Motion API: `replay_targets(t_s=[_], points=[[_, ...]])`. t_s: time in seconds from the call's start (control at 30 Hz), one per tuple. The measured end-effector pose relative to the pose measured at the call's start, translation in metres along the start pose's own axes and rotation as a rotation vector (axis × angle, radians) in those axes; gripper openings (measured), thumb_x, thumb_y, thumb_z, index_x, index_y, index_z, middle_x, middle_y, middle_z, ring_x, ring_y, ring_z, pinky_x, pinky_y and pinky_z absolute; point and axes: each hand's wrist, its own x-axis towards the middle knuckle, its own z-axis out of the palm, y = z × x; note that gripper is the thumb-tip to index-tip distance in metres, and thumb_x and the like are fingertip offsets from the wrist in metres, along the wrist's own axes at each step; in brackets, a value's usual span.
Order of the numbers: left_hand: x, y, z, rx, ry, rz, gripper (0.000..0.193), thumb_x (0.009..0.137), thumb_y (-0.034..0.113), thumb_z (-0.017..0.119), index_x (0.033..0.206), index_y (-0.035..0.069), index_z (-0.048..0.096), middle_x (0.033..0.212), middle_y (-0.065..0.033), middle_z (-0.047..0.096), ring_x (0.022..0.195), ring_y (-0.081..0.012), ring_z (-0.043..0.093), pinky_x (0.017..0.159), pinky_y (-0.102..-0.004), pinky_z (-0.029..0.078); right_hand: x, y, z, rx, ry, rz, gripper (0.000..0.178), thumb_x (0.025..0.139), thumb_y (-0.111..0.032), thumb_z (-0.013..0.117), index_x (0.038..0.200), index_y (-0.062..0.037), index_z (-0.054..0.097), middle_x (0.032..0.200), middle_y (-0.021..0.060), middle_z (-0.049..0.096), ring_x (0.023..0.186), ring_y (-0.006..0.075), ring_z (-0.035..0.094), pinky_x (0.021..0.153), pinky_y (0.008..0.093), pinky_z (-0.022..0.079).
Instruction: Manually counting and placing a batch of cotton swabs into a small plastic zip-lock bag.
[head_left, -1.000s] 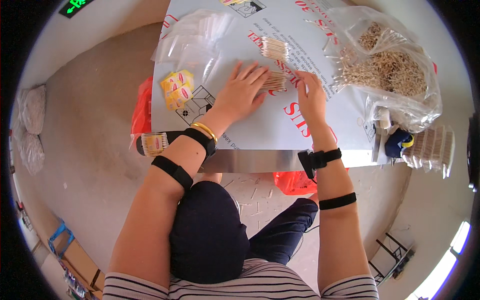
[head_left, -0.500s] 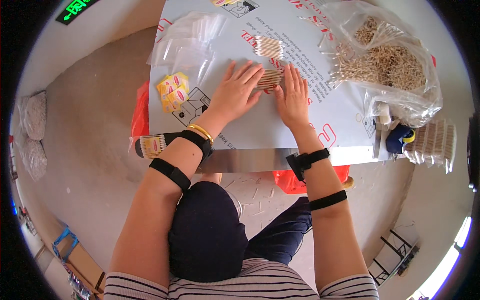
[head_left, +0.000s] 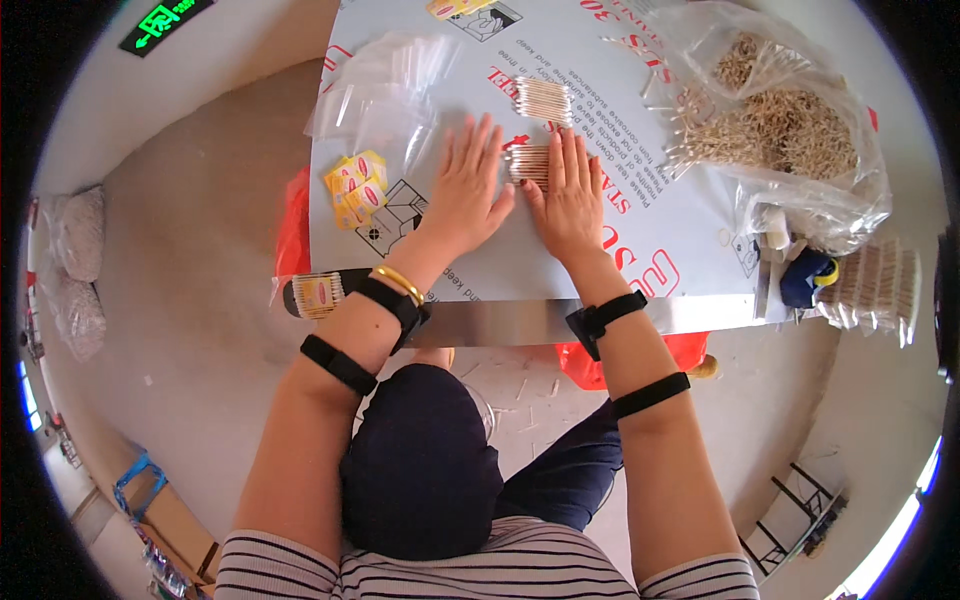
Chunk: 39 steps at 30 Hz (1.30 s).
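Two flat rows of cotton swabs with wooden sticks lie on the printed grey tabletop (head_left: 690,240). The far row (head_left: 543,100) is uncovered. Over the right part of the near row (head_left: 527,165) my right hand (head_left: 568,210) lies flat, its fingers stretched out and its thumb by the row's lower left. My left hand (head_left: 460,200) rests open just left of that row, fingers straight, apart from the swabs. Neither hand grips anything. The near row's right end is hidden beneath my right fingers.
Clear plastic bags (head_left: 380,90) and yellow cards (head_left: 356,190) lie at the left. A big bag of loose swabs (head_left: 800,130) spreads at the far right. Packed swabs (head_left: 318,295) sit at the near left edge, and stacked packs (head_left: 870,285) at the right, beside a dark blue item (head_left: 800,278).
My left hand has drawn back left from the near row, uncovering its left end. My right hand has shifted left, from the row's right side onto its right part.
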Motion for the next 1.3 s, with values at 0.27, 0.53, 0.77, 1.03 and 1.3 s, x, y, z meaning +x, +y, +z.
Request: replay_targets(t_s=[0.27, 0.53, 0.77, 1.03, 1.3], points=[[-0.002, 0.025, 0.005, 0.18, -0.049, -0.006, 0.101, 0.098, 0.071, 0.04, 0.157, -0.01, 0.024, 0.166, -0.0249, 0.023, 0.157, -0.0364, 0.016, 0.127, -0.0553, 0.009, -0.002, 0.004, 0.003, -0.034, 0.013, -0.005, 0.081, 0.103, -0.053, 0.047, 0.161, -0.0022, 0.023, 0.168, 0.0177, 0.022, 0.157, 0.0322, 0.017, 0.127, 0.0513, 0.014], [-0.004, 0.02, 0.012, 0.17, -0.026, -0.012, 0.104, 0.096, 0.074, 0.038, 0.153, -0.013, 0.032, 0.164, -0.0264, 0.027, 0.157, -0.0357, 0.017, 0.126, -0.0565, 0.009, -0.002, -0.007, -0.001, -0.107, -0.059, -0.012, 0.079, 0.103, -0.056, 0.048, 0.163, -0.0125, 0.024, 0.168, 0.0253, 0.015, 0.157, 0.0405, 0.011, 0.125, 0.0576, 0.012], [-0.002, 0.025, 0.007, 0.124, -0.021, -0.011, 0.085, 0.1, 0.067, 0.04, 0.157, 0.003, 0.036, 0.166, -0.0219, 0.027, 0.156, -0.0369, 0.02, 0.124, -0.0601, 0.011, -0.003, -0.005, -0.001, -0.09, -0.046, -0.01, 0.081, 0.101, -0.059, 0.047, 0.164, -0.0127, 0.024, 0.169, 0.0244, 0.014, 0.158, 0.0389, 0.011, 0.126, 0.0578, 0.011], [-0.003, 0.016, 0.004, -0.146, 0.073, -0.081, 0.077, 0.104, 0.059, 0.041, 0.156, 0.003, 0.038, 0.166, -0.0227, 0.024, 0.155, -0.0389, 0.022, 0.124, -0.0592, 0.015, -0.003, -0.006, -0.005, -0.124, -0.086, -0.014, 0.085, 0.099, -0.058, 0.051, 0.164, -0.0127, 0.021, 0.168, 0.0239, 0.015, 0.157, 0.0398, 0.012, 0.126, 0.0575, 0.011], [-0.006, 0.01, 0.005, 0.077, 0.034, -0.035, 0.073, 0.104, 0.055, 0.044, 0.153, 0.001, 0.042, 0.165, -0.0228, 0.028, 0.154, -0.0398, 0.025, 0.123, -0.0583, 0.018, -0.001, -0.008, -0.007, -0.141, -0.078, -0.008, 0.087, 0.098, -0.058, 0.053, 0.164, -0.0128, 0.02, 0.169, 0.0235, 0.014, 0.158, 0.0392, 0.011, 0.126, 0.0571, 0.011]])
